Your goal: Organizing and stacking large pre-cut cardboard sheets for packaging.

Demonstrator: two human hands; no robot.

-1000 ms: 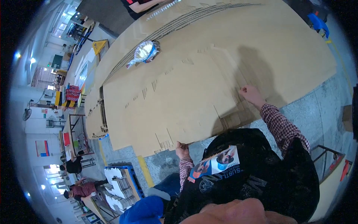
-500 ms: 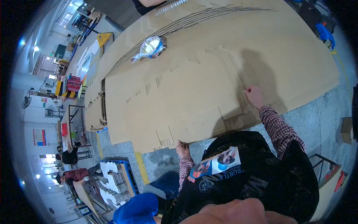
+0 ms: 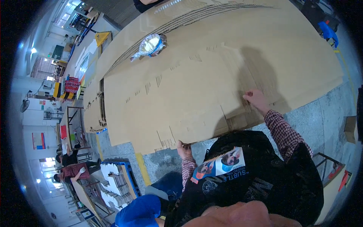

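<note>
A large brown corrugated cardboard sheet [image 3: 181, 90] lies flat in front of me, with slits and creases pressed into it. At its near edge, my left hand [image 3: 184, 150] is closed on the rim, thumb on top and fingers underneath. My right hand [image 3: 257, 100] rests over the creased right part of the sheet. Its fingers are curled together, and whatever may be in them is hidden. Farther off, a clear plastic-wrapped bundle with a blue band [image 3: 151, 45] sits on the cardboard.
Stacked cardboard edges [image 3: 101, 102] show at the left. A blue-edged pallet holds piles of white-topped cut pieces [image 3: 115, 185] at the lower left, near two people. Another person's arm [image 3: 147, 3] appears at the far edge. A small carton [image 3: 351, 129] stands on the floor at right.
My right hand has shifted slightly toward me over the creases. My left hand keeps its place on the edge. In the background at left, the people have changed posture.
</note>
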